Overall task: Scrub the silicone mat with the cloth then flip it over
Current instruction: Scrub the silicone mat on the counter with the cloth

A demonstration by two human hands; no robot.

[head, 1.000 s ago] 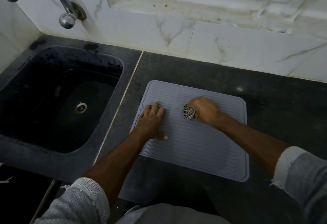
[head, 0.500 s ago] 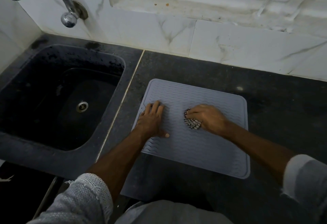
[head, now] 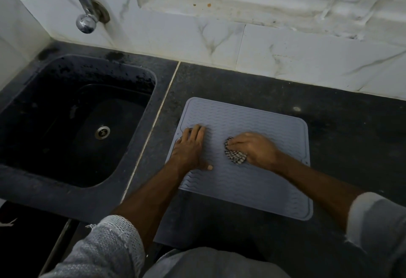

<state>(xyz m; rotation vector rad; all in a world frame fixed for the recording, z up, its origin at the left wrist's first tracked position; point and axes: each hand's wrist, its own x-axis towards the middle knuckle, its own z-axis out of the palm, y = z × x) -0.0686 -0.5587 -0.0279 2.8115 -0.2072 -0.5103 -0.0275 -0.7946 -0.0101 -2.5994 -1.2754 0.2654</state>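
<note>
Two hands work a grey ridged mat (head: 252, 181) lying flat on the counter (head: 340, 145): left hand (head: 190, 148) stays spread flat, right hand (head: 254, 148) has dragged its bunched checked cloth (head: 234, 155) nearer.

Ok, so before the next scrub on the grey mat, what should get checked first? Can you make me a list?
1. Grey ridged silicone mat lies flat on the dark stone counter: ok.
2. Left hand presses the mat's left side with straight fingers to hold it in place: ok.
3. Right hand grips the bunched black-and-white checked cloth: ok.
4. Cloth touches the mat near its middle: ok.
5. Mat scrubbed clean enough to flip: cannot tell.
6. Mat's near edge sits on the counter, not hanging off: ok.
</note>
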